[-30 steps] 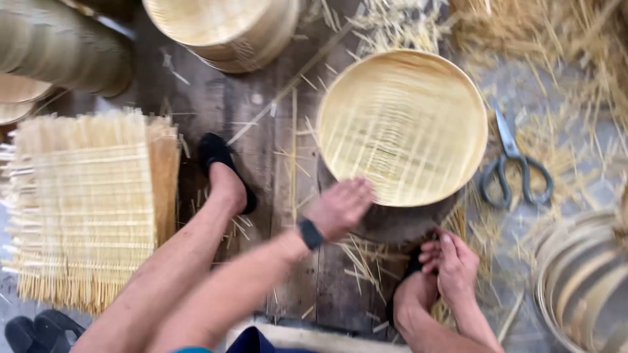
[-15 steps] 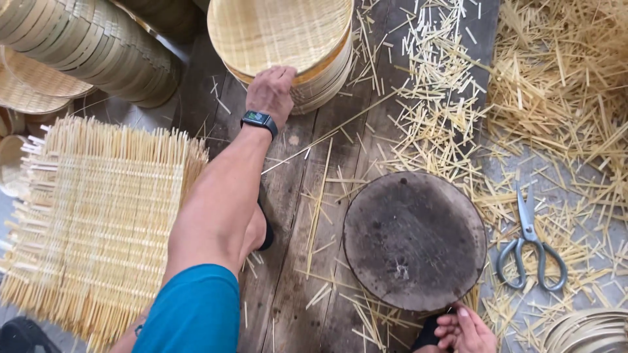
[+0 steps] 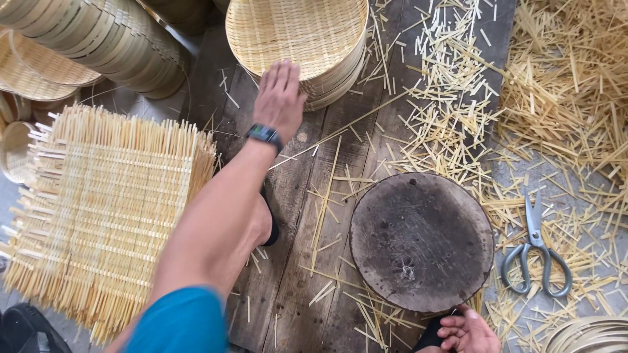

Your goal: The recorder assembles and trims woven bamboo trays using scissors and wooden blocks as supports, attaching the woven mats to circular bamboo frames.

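My left hand [image 3: 278, 98], a dark watch on its wrist, reaches far forward with flat, slightly spread fingers. Its fingertips touch the near rim of the top round woven bamboo tray [image 3: 294, 33], which lies on a stack of similar trays. The hand holds nothing. My right hand [image 3: 468, 333] shows only partly at the bottom edge. Its fingers are curled beside the near rim of a round dark wooden block [image 3: 422, 242], whose top is bare.
Square woven bamboo mats [image 3: 104, 216] are piled at the left. Bamboo hoops [image 3: 98, 39] lie stacked at top left, more hoops [image 3: 589, 333] at bottom right. Scissors [image 3: 536, 255] lie right of the block among bamboo offcuts [image 3: 562, 85]. My foot in a black shoe [image 3: 269, 225] rests on the planks.
The round woven tray left the dark block and now lies on the far stack. My left hand carried it there and has flattened at its rim. The right hand stayed low.
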